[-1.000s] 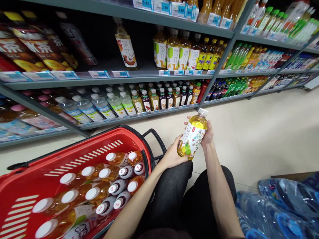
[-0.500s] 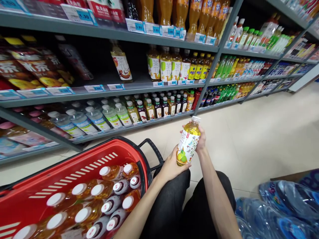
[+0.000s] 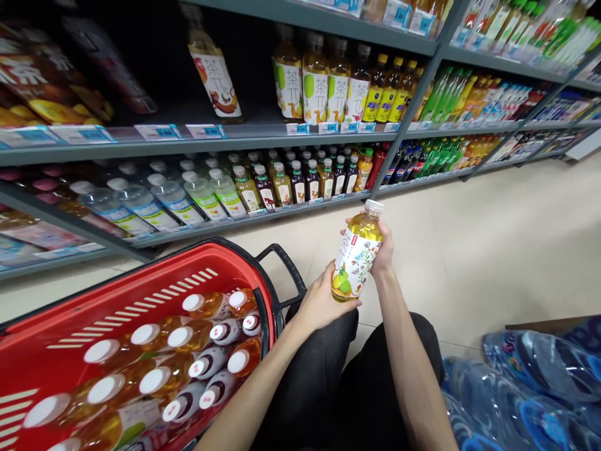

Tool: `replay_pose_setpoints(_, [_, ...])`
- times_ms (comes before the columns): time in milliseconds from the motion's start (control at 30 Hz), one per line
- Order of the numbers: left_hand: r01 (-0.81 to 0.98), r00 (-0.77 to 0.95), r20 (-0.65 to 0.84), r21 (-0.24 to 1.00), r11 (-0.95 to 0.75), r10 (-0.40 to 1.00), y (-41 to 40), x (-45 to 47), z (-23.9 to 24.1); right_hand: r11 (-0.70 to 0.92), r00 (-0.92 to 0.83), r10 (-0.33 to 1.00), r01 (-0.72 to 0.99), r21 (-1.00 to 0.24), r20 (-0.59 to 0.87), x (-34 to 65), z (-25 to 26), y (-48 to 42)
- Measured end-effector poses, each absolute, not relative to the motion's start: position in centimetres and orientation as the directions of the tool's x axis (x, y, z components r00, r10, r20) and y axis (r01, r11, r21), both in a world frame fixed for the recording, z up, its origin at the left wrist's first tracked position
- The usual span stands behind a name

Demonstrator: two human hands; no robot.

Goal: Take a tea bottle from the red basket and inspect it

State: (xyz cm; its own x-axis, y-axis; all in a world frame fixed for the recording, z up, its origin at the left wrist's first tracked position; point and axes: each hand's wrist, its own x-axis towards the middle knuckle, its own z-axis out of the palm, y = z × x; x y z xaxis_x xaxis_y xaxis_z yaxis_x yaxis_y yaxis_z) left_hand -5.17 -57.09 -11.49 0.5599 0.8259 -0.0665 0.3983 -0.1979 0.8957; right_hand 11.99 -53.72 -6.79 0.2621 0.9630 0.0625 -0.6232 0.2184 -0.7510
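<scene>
Between my hands is a tea bottle (image 3: 357, 258) with yellow liquid, a clear cap and a white label with painted fruit and flowers. It leans to the right, its cap uppermost. My left hand (image 3: 326, 299) wraps the lower left side and base. Around the upper right side curls my right hand (image 3: 385, 247), its fingers partly hidden behind the bottle. To my left stands a red shopping basket (image 3: 141, 279) with several white-capped drink bottles (image 3: 154, 380) in it. Similar tea bottles (image 3: 315, 88) stand on the middle shelf.
Grey shelves (image 3: 253, 139) of drinks run along the front, with price tags on their edges. A lone tea bottle (image 3: 216, 78) stands at the middle shelf's left. Large water bottles (image 3: 521, 394) lie at lower right. The basket's black handle (image 3: 293, 275) sticks out near my left wrist.
The view has tipped down and come slightly closer, so the shelves sit higher in the picture. Both hands still hold the tea bottle in much the same grip.
</scene>
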Motion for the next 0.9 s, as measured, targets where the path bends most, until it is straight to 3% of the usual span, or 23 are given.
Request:
replay_pose_setpoints(367, [0.358,0.558,-0.013,0.906,-0.226,0.830,-57.18,-5.58,-11.38,0.175,0.253,0.967,-0.663,-0.728,0.002,12.24,-7.08,-53.43])
replay_pose_setpoints(667, [0.405,0.578,-0.078,0.892,-0.202,0.812,-57.16,-5.20,-11.38,0.162,0.304,0.950,-0.674,-0.720,-0.072,12.55,-6.57,-53.28])
replay_pose_setpoints(900, [0.376,0.553,0.110,0.852,-0.365,0.826,-57.35,-5.04,-12.06,0.111,0.248,0.966,-0.665,-0.739,-0.078,12.41,-6.38,-53.02])
